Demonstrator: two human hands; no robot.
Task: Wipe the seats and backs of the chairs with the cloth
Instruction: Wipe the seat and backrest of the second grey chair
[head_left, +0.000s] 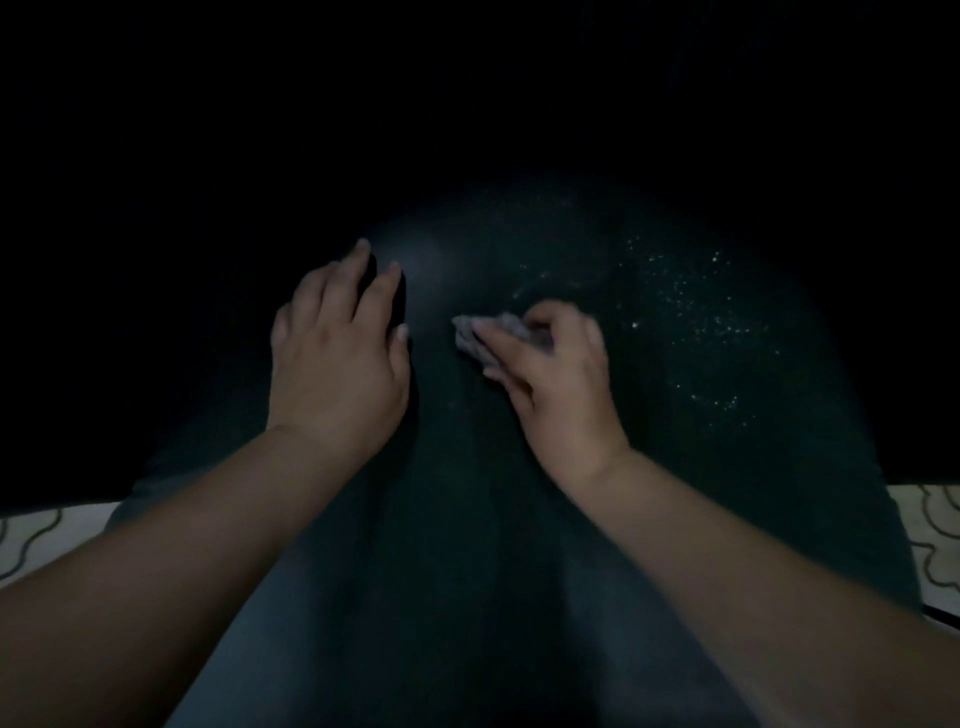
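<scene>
Both forearms are seen entering from the bottom corners of the frame and converging on a dark chair surface (467, 519) that fills the middle of the view; whether it is seat or back cannot be told in the poor light. At left of centre the left hand (337, 353) is laid flat on the surface, fingers extended and holding nothing, apparently as a brace. Just to its right, a small crumpled greyish cloth (480, 338) is gripped by the right hand (556, 379), fingers curled over it and pressed down onto the dark surface. A scatter of pale specks (696, 322) is seen to the right of the cloth and above it, towards the upper right of the chair. The right hand is judged the nearer to that patch, so the coming stroke would probably be carried rightward and upward. Patterned light flooring (31, 540) is glimpsed at both lower edges.
</scene>
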